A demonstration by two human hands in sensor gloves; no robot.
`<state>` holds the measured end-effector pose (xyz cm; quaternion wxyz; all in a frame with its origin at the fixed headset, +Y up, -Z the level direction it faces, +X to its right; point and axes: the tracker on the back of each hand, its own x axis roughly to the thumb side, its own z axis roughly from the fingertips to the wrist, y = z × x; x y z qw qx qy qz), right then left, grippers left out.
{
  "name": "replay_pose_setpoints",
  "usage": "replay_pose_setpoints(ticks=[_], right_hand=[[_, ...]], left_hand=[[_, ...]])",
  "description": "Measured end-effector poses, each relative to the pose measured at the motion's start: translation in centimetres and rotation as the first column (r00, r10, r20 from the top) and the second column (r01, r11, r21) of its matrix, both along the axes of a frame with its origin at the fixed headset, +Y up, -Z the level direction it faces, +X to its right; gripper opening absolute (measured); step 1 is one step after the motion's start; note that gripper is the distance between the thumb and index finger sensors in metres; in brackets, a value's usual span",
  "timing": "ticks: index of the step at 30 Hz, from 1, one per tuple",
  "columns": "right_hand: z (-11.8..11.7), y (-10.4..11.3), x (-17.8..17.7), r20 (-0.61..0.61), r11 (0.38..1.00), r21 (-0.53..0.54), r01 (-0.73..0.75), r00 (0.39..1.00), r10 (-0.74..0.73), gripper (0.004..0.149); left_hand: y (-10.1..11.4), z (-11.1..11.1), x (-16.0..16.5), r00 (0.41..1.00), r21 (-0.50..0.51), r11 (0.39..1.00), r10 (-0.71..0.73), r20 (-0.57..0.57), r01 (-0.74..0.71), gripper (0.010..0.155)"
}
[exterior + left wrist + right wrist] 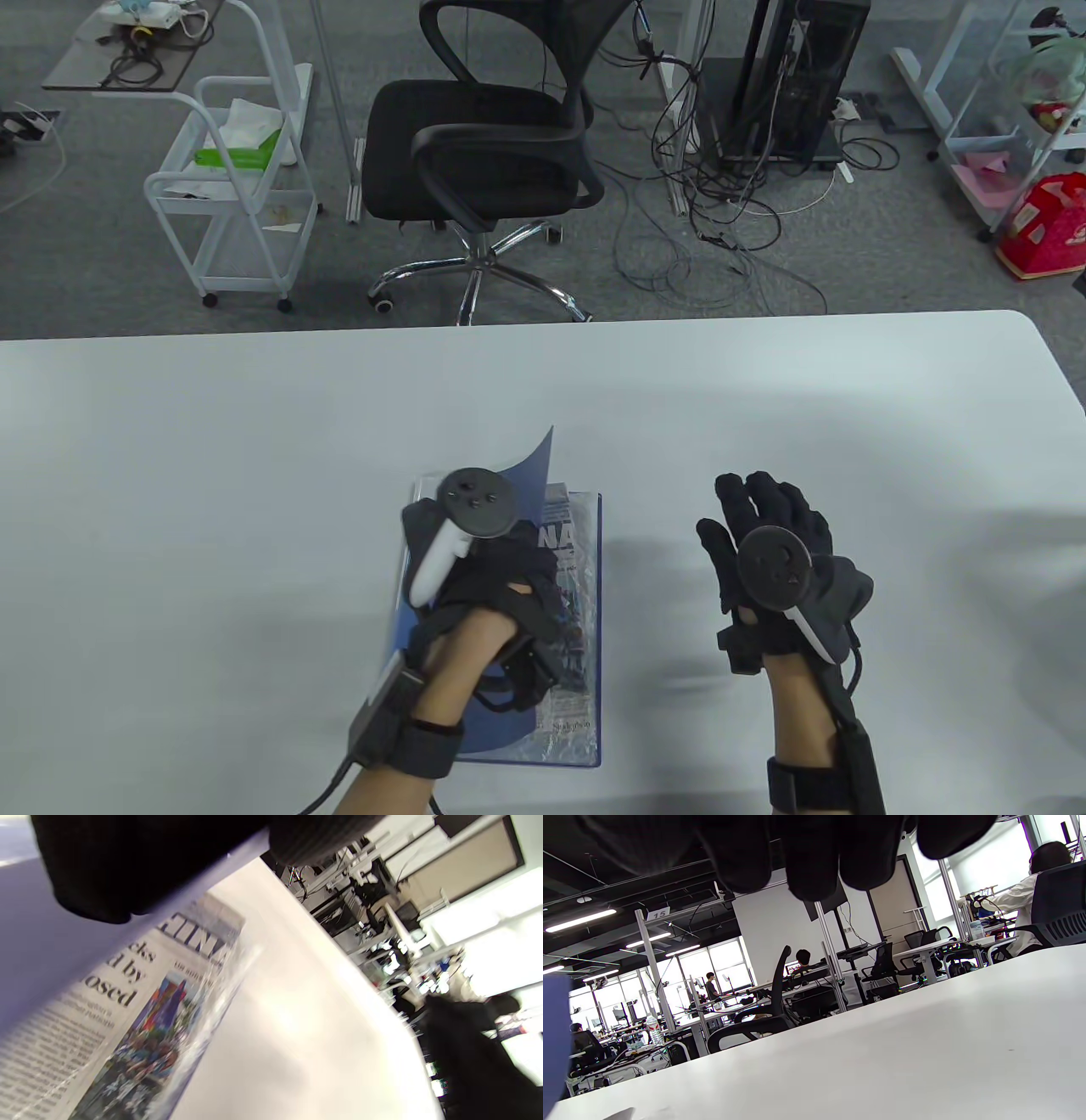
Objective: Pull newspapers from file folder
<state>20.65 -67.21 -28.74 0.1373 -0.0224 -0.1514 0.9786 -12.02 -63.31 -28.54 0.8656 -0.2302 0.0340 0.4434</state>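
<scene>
so: one blue file folder (585, 611) lies on the white bench (254, 441), with one folded newspaper (567, 543) visible inside it. two gloved hands are over the bench. the left hand (501, 586) grips the folder's front cover (530, 467) and holds it lifted, fingers (127, 861) pinched on its edge. the right hand (776, 552) hovers just right of the folder, fingers spread, released, holding nothing.

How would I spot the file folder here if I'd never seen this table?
Look at the white table, near its front edge, under the left hand. The file folder lies flat there, blue, its cover lifted, with a newspaper inside: the only coloured thing on the table.
</scene>
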Motion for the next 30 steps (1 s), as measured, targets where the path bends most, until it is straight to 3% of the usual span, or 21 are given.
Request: replay_pose_setpoints(ticks=[4, 8, 11, 14, 17, 20, 22, 25, 26, 27, 28, 30], right_hand=[[0.0, -0.3, -0.3, -0.007, 1.000, -0.007, -0.021, 1.000, 0.021, 0.061], [0.0, -0.4, -0.6, -0.012, 0.999, -0.007, -0.038, 0.999, 0.038, 0.061], [-0.1, -0.6, -0.7, -0.010, 0.999, -0.013, -0.042, 0.999, 0.042, 0.061], [-0.2, -0.8, -0.7, -0.009, 0.999, -0.023, -0.047, 0.999, 0.047, 0.061], [-0.3, -1.0, -0.7, -0.008, 0.998, -0.032, -0.049, 0.999, 0.048, 0.061], [-0.4, -1.2, -0.7, -0.005, 0.998, -0.046, -0.047, 0.999, 0.046, 0.061], [-0.5, -1.4, -0.6, -0.003, 0.997, -0.055, -0.049, 0.999, 0.049, 0.061], [-0.6, -1.7, -0.7, -0.007, 0.996, -0.068, -0.055, 0.998, 0.055, 0.061], [-0.6, -1.7, -0.8, -0.009, 0.996, -0.070, -0.056, 0.998, 0.055, 0.061], [-0.6, -1.7, -0.8, -0.010, 0.996, -0.071, -0.057, 0.998, 0.056, 0.061], [-0.6, -1.8, -0.9, -0.011, 0.995, -0.073, -0.061, 0.998, 0.060, 0.061], [-0.6, -1.8, -0.9, -0.012, 0.995, -0.076, -0.064, 0.998, 0.063, 0.061]], left_hand=[[3.2, 0.2, -5.1, 0.998, 0.028, 0.998, -0.057, -0.006, 0.057, 0.064], [4.8, 0.8, -8.8, 0.955, 0.019, 0.957, -0.287, -0.072, 0.289, 0.066], [4.9, 1.1, -10.2, 0.855, -0.008, 0.860, -0.509, -0.096, 0.511, 0.068], [4.3, 1.3, -11.2, 0.691, -0.029, 0.703, -0.706, -0.158, 0.711, 0.073], [3.5, 1.6, -12.0, 0.522, -0.059, 0.549, -0.818, -0.240, 0.834, 0.076], [2.3, 1.9, -12.5, 0.397, -0.063, 0.425, -0.881, -0.259, 0.903, 0.081], [1.3, 2.1, -12.8, 0.363, -0.055, 0.389, -0.894, -0.262, 0.919, 0.079], [-2.0, 2.7, -12.8, 0.307, -0.040, 0.323, -0.924, -0.227, 0.945, 0.073], [-3.0, 2.9, -12.6, 0.299, 0.012, 0.304, -0.929, -0.216, 0.953, 0.073], [-4.1, 3.0, -12.6, 0.332, 0.044, 0.330, -0.924, -0.187, 0.943, 0.071], [-6.0, 3.4, -12.5, 0.406, 0.042, 0.405, -0.902, -0.149, 0.914, 0.070], [-7.8, 3.7, -12.4, 0.497, 0.059, 0.493, -0.858, -0.129, 0.868, 0.070]])
